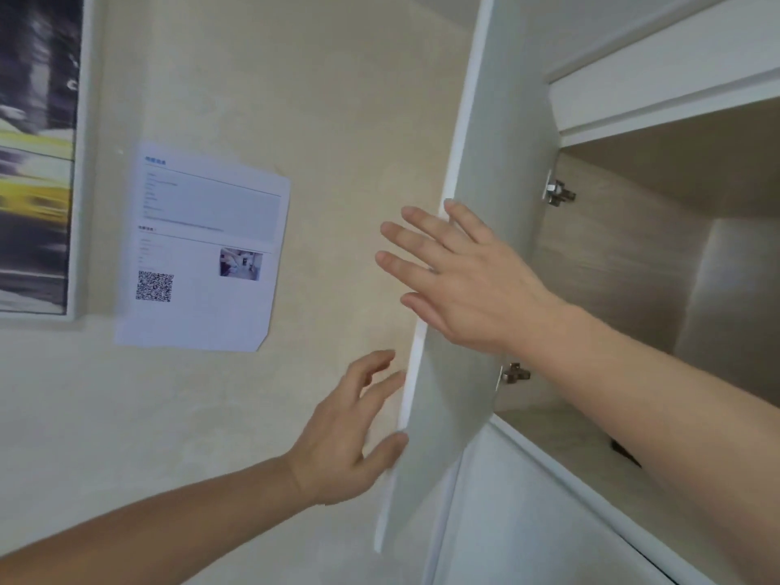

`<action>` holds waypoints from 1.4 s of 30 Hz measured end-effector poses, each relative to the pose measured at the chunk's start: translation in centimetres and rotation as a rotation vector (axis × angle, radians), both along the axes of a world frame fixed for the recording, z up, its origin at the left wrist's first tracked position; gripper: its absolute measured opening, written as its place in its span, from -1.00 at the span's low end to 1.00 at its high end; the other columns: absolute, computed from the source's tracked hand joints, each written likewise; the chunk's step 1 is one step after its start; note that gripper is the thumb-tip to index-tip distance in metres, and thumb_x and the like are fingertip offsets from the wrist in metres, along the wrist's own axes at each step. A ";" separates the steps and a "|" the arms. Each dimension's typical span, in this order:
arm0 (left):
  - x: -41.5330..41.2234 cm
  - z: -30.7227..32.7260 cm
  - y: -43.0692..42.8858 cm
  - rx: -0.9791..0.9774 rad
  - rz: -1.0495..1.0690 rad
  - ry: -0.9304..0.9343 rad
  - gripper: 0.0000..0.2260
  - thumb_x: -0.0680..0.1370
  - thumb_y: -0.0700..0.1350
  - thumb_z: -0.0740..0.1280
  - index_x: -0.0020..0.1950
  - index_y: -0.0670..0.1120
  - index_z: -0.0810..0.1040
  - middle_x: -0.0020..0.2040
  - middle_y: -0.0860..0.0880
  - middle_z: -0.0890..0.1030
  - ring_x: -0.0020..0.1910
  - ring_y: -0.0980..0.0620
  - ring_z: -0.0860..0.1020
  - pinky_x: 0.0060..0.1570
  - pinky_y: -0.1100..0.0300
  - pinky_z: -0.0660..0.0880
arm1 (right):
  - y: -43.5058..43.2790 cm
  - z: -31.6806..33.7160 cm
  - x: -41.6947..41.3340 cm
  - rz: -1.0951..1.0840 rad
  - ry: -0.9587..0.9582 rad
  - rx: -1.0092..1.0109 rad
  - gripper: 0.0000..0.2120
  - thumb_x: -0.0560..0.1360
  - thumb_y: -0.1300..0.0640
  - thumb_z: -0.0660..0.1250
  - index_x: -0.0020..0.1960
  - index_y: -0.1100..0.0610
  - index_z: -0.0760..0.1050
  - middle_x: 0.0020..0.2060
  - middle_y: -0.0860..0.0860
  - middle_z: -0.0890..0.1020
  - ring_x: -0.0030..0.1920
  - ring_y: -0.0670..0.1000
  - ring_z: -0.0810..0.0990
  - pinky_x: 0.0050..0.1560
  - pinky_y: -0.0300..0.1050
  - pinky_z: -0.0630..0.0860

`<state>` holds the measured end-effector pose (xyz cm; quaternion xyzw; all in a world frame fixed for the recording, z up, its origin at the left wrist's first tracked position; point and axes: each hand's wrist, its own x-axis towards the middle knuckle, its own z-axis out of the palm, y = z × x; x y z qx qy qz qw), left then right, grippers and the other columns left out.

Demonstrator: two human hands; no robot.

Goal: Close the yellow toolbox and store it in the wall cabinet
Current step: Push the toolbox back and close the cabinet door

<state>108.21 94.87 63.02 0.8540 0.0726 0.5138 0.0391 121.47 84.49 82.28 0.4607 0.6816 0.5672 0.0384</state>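
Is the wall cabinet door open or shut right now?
Open. The cabinet door stands swung out, both hinges exposed and the inside shelf visible.

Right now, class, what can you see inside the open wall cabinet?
The wall cabinet shows bare shelf and walls, two hinges; no toolbox visible. The right forearm hides part of the shelf.

Single head view, tilted up and rightward, close to the open wall cabinet (633,263), cabinet door (485,255) edge-on, wall (337,120) left
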 end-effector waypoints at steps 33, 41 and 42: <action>38.5 1.5 -14.9 0.844 -0.199 0.254 -0.15 0.48 0.32 0.21 0.59 -0.11 -0.04 0.59 -0.21 -0.18 0.57 -0.23 -0.16 0.44 -0.35 0.03 | -23.6 -0.2 29.1 -0.798 -0.107 -0.038 -0.48 0.61 -0.14 0.11 0.48 0.11 0.29 0.49 0.11 0.33 0.50 0.21 0.18 0.48 0.22 0.06; 37.7 1.5 -15.6 0.846 -0.167 0.349 -0.13 0.47 0.30 0.24 0.58 -0.14 0.00 0.59 -0.23 -0.21 0.56 -0.24 -0.24 0.45 -0.35 0.00 | -23.5 -0.6 28.4 -0.806 -0.055 -0.041 -0.49 0.58 -0.10 0.20 0.45 0.13 0.35 0.46 0.13 0.36 0.49 0.23 0.22 0.47 0.24 0.10; 37.2 1.7 -15.9 0.838 -0.164 0.376 -0.16 0.49 0.29 0.22 0.59 -0.13 -0.03 0.59 -0.22 -0.25 0.55 -0.23 -0.29 0.46 -0.33 -0.02 | -23.5 -0.5 28.1 -0.824 -0.049 -0.046 -0.49 0.58 -0.10 0.21 0.45 0.13 0.35 0.46 0.13 0.37 0.49 0.23 0.22 0.46 0.25 0.12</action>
